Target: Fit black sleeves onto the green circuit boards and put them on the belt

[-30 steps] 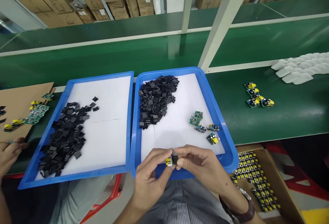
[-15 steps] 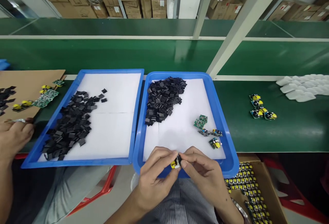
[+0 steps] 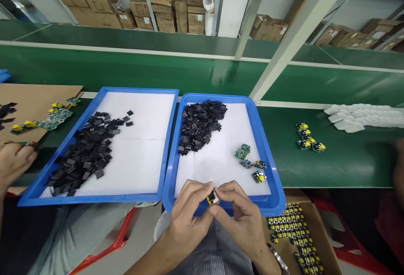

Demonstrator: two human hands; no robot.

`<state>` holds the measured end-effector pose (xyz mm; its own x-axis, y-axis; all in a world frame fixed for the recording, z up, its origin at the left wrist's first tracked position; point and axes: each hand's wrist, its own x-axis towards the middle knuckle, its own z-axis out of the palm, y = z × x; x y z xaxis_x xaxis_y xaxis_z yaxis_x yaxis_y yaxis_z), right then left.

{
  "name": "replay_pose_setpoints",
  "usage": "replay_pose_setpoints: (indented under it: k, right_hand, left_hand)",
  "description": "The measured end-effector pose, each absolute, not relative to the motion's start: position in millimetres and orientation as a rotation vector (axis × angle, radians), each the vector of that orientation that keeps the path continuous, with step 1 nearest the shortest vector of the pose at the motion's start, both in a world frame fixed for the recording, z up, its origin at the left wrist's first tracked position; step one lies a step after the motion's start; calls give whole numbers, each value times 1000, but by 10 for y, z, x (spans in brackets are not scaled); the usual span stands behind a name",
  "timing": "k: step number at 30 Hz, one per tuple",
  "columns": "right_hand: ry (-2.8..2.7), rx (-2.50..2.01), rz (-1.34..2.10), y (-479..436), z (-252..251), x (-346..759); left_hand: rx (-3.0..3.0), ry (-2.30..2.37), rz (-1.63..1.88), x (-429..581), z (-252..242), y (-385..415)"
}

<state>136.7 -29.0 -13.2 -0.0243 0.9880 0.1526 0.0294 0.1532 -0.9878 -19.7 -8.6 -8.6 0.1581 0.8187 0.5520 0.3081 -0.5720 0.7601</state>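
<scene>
Between my fingertips, over the near rim of the right blue tray, is a small circuit board with a yellow part and a black piece on it. My left hand pinches it from the left. The fingers of my right hand close on its right side. In that tray lie a heap of flat black pieces, green boards at the right, and a board with a yellow part just beyond my right hand. My fingers hide part of the held board.
A second blue tray with black pieces stands at the left. A co-worker's hand is at the far left, near cardboard. Boards and white packets lie right. A box of boards stands below.
The view has shifted slightly, tilting the bench. The board has turned a little between my fingers, both hands still on it. Part of another person has come in at the right edge.
</scene>
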Motion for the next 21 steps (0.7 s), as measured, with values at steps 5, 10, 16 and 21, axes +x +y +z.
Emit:
replay_pose_setpoints:
  k: [5,10,16,21]
  right_hand:
    - [-1407,-1361,682,-35,-192,1924]
    - [-1270,-1854,80,426,-429,3377]
    - [-1322,-2071,-138,814,-811,4336]
    - [-1626,-2051,-143,1251,-839,4433]
  left_hand:
    - [2144,1121,1061,-177,-18,56]
    - [2435,975,885,-297,-13,370]
    - [2646,824,798,-200,-45,716]
    - [2674,831,657,137,-73,1081]
